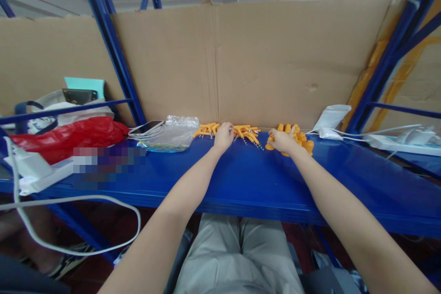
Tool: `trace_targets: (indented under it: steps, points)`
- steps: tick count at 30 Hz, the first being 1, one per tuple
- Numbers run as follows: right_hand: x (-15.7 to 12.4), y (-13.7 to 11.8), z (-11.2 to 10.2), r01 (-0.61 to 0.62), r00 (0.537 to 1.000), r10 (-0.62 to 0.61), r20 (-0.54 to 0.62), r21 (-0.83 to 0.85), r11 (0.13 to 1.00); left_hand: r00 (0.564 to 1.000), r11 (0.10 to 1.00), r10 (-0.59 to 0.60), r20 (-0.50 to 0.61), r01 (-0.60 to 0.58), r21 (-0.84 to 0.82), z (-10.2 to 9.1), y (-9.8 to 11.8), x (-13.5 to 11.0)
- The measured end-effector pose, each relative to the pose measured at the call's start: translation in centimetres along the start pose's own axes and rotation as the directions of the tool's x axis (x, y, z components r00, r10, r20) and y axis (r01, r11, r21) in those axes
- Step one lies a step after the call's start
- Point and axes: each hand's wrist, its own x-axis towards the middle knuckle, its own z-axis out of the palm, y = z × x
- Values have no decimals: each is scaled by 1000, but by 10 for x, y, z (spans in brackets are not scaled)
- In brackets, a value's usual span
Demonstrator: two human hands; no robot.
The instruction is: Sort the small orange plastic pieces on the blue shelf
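A row of corkscrews point(248, 133) with orange handles and bare metal spirals lies along the back of the blue shelf, near the cardboard. My left hand point(223, 137) is over that row, its fingers curled closed around a corkscrew, mostly hidden by the hand. To the right stands a cluster of short orange cap-like pieces point(303, 140). My right hand point(283, 140) reaches into the left side of this cluster, fingers bent down onto one orange piece; the hand covers part of the group.
On the blue shelf point(241, 179), a clear plastic bag point(181, 133) and a phone point(149, 127) lie left of the corkscrews. Further left are a red bag point(76, 138) and a power strip point(48, 174). White cables and a charger point(330, 119) sit right. Cardboard point(275, 64) walls the back.
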Motion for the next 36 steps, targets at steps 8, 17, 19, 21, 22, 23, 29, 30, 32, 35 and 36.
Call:
trace_targets:
  steps: [8, 17, 19, 21, 22, 23, 29, 30, 32, 35, 36]
  points:
    - [1, 0, 2, 10, 1000, -10, -6, 3, 1000, 988, 996, -26, -150, 13, -87, -14, 5, 3]
    - [0, -1, 1, 15, 1000, -15, -8, 26, 1000, 992, 994, -101, -76, 98, -41, -16, 12, 2]
    - [1, 0, 2, 19, 1000, -18, -9, 27, 999, 992, 993, -122, -35, 121, -14, -16, 13, 2]
    - [2, 1, 4, 25, 1000, -24, -9, 32, 999, 990, 990, -142, 15, 142, 9, -15, 13, 2]
    - [3, 2, 5, 29, 1000, -28, -10, 36, 999, 987, 988, -152, 44, 151, 15, -14, 12, 2]
    - [3, 2, 6, 32, 999, -31, -12, 40, 999, 984, 987, -162, 74, 161, 18, -13, 11, 2]
    - [5, 4, 8, 39, 999, -38, -19, 59, 998, 957, 974, -208, 201, 222, -48, -10, 4, 0]
    - [6, 4, 9, 42, 999, -41, -22, 61, 997, 954, 969, -215, 211, 235, -76, -11, 4, 0]
    - [6, 4, 9, 48, 999, -46, -29, 64, 997, 936, 945, -251, 247, 292, -147, -13, 7, -1]
    - [7, 5, 10, 49, 998, -47, -30, 67, 997, 878, 861, -325, 350, 428, -275, -15, 10, -1]
    - [7, 5, 10, 49, 999, -47, -28, 70, 996, 855, 832, -342, 391, 469, -296, -16, 10, -1]
